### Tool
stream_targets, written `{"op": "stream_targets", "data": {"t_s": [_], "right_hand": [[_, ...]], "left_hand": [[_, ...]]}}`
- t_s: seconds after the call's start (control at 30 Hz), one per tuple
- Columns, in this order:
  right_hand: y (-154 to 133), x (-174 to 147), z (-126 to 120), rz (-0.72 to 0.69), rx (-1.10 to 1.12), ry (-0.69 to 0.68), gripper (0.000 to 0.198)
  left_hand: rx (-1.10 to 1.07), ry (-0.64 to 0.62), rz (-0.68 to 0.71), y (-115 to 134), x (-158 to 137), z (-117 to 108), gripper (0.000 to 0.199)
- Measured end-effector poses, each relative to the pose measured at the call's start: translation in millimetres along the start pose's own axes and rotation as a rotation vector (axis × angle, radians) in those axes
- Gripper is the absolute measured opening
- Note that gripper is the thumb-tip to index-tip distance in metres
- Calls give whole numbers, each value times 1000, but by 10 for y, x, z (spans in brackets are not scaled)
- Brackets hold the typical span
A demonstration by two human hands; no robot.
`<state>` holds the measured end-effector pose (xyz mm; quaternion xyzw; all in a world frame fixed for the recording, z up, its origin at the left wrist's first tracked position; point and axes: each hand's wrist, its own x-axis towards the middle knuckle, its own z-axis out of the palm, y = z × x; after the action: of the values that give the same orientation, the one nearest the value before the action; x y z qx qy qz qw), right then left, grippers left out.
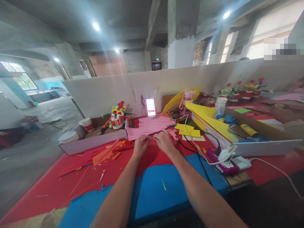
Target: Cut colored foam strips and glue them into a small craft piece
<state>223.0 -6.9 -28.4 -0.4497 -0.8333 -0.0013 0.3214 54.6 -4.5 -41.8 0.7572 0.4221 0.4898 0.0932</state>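
Note:
My left hand (142, 144) and my right hand (164, 143) meet fingertip to fingertip above the red tablecloth (152, 156). Both are closed in a pinch; whatever lies between the fingers is too small to make out. Just beyond them lies a sheet of pink paper (152, 124). A pink glue gun (174, 135) rests right beside my right hand, partly hidden by it. Left of my left hand, a red-handled tool (127, 145), perhaps scissors, lies near strips of orange paper (104, 155). Yellow paper pieces (188, 130) are to the right.
A cup figure (117, 120) stands in a low cardboard box (95, 139) with paper cups. Rightward, a larger box (266, 147) holds coloured paper rolls. Cables and a purple power strip (222, 161) occupy the right side. Blue cloth (163, 190) covers the near edge; a white partition (114, 90) rises behind.

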Motion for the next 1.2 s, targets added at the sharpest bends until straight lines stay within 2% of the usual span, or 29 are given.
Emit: {"op": "stream_targets", "data": {"t_s": [0.17,0.3,0.4,0.47,0.53,0.57,0.63,0.7,0.77,0.87,0.97,1.03,1.2], "right_hand": [[9,-29,4,51,73,-61,20],[75,-45,-3,93,150,-36,22],[144,-47,0,96,220,2,22],[166,-45,10,92,272,5,20],[166,-40,26,92,347,-7,21],[161,-37,35,100,397,-16,22],[146,-31,55,142,516,-29,28],[136,-28,78,229,667,-41,34],[137,-29,105,347,860,-54,37],[167,-31,152,501,1172,-55,41],[221,-29,192,596,1352,-3,44],[249,-27,209,637,1400,21,45],[234,-34,213,660,1395,-10,41]], "left_hand": [[-9,-36,-57,23,-8,-1,18],[-46,-107,-133,17,1,-22,19],[32,-38,-203,-13,21,-104,22],[152,37,-248,-41,39,-204,22],[295,54,-300,-71,53,-334,18],[378,23,-332,-84,56,-403,17],[539,-129,-358,-109,46,-535,18],[652,-330,-332,-128,16,-637,25],[741,-460,-305,-135,-28,-695,33],[812,-466,-263,-123,-92,-714,36],[822,-423,-239,-100,-128,-708,28],[821,-415,-243,-95,-121,-704,22],[830,-468,-247,-164,35,-626,26]]}}
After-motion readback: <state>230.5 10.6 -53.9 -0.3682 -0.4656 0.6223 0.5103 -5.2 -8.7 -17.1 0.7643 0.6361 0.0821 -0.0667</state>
